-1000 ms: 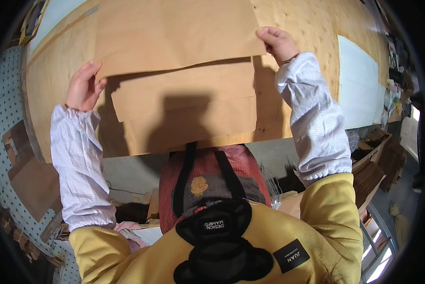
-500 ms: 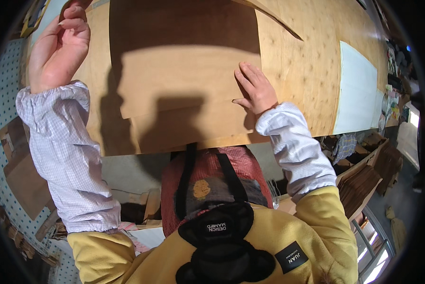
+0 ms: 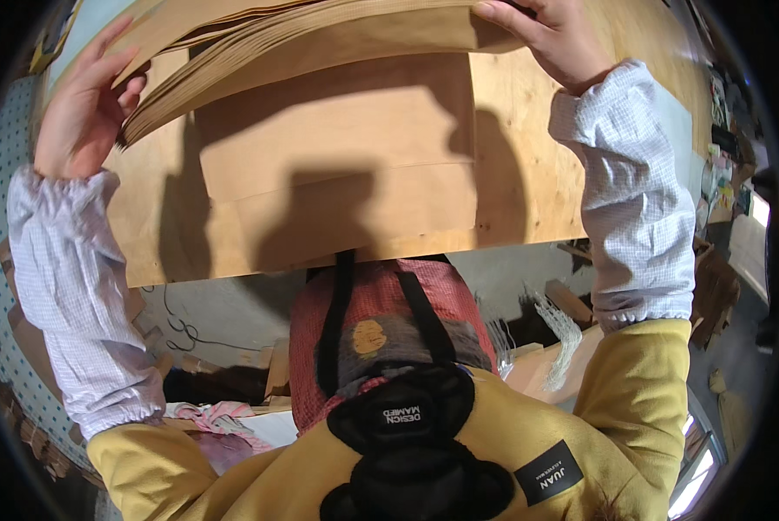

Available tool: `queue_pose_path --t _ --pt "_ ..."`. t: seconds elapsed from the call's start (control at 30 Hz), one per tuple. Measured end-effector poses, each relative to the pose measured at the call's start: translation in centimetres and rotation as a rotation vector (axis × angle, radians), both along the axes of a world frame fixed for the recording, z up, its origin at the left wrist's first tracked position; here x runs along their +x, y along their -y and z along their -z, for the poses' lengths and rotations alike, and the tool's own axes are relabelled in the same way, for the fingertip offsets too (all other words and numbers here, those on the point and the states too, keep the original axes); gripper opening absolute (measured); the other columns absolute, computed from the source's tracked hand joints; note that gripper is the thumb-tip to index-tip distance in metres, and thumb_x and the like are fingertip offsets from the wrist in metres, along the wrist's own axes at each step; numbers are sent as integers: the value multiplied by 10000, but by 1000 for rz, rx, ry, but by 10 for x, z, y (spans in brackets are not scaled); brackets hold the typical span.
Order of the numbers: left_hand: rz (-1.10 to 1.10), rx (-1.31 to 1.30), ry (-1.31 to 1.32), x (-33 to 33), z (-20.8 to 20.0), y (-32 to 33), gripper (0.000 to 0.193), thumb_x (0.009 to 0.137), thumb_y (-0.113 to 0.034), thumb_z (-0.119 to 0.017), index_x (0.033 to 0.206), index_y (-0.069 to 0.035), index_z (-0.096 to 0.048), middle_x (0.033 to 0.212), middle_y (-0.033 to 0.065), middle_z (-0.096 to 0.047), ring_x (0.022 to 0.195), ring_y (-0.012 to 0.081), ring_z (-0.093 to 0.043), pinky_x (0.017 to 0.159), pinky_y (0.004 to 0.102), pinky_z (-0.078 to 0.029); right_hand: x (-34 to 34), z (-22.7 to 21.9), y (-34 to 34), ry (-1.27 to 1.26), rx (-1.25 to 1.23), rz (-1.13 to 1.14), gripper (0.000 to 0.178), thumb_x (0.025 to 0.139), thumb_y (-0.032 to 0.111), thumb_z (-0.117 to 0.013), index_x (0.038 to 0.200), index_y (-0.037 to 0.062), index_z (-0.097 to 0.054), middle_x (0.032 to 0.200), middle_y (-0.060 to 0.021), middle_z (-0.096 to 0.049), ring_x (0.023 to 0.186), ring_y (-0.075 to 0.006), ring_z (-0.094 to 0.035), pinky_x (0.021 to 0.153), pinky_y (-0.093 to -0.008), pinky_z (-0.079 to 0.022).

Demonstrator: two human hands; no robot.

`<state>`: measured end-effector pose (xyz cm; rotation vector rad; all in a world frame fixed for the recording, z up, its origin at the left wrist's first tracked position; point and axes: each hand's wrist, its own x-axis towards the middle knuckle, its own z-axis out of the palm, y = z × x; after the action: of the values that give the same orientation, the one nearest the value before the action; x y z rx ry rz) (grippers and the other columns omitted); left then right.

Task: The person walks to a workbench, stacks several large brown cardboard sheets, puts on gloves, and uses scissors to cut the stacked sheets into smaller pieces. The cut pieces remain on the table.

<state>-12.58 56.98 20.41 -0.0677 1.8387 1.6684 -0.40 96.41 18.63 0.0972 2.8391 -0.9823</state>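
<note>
A thick, bowed stack of brown paper sheets [image 3: 320, 39] is raised above the table at the far side, its layered edges fanned toward its left end. At that left end is my left hand [image 3: 81, 117], fingers curled against the edges and partly hidden by the paper. My right hand [image 3: 567, 43] pinches the right end, thumb on the near side; its other fingers are cut off by the picture's top. Below the stack, brown paper [image 3: 259, 165] lies flat on the wooden table [image 3: 537, 174], up to its near edge, with shadows across it.
The table's near edge runs just in front of my red apron [image 3: 381, 295] with black straps. On the floor to the left lie cords [image 3: 185, 334] and pink-and-white cloth [image 3: 216, 417]. Frayed pale strands [image 3: 558, 339] hang at the right. A blue-dotted surface [image 3: 7, 217] borders the far left.
My right hand has left the flat paper, moving up and right to the stack's end. The stack has come into view between both hands. My left hand has shifted slightly down and left.
</note>
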Motion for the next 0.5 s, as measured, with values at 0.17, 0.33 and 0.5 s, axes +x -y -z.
queue_pose_path --t 0.17,0.33,0.5 --pt "152 -148 -68 -11 -2 11 202 924 -123 -540 1098 -50 -614 967 -24 -601 727 51 -517 682 185 -435 -10 10 6 -125 3 -144 280 897 242 -633 968 -28 -645 787 -42 -646 747 -102 -577 700 -260 -468" --pt "181 -21 -7 -15 6 19 207 918 -116 -549 1094 -45 -630 1043 3 -637 813 61 -563 758 199 -471 -12 15 -7 -66 -41 -125 274 889 241 -644 970 -20 -658 791 -45 -661 741 -99 -585 693 -260 -478" --pt "16 62 32 7 30 20 213 906 -95 -546 1091 -21 -620 1076 48 -644 916 105 -599 839 269 -498 42 23 9 -180 63 -235 204 824 192 -694 901 4 -680 771 -99 -684 681 -220 -652 635 -307 -529"
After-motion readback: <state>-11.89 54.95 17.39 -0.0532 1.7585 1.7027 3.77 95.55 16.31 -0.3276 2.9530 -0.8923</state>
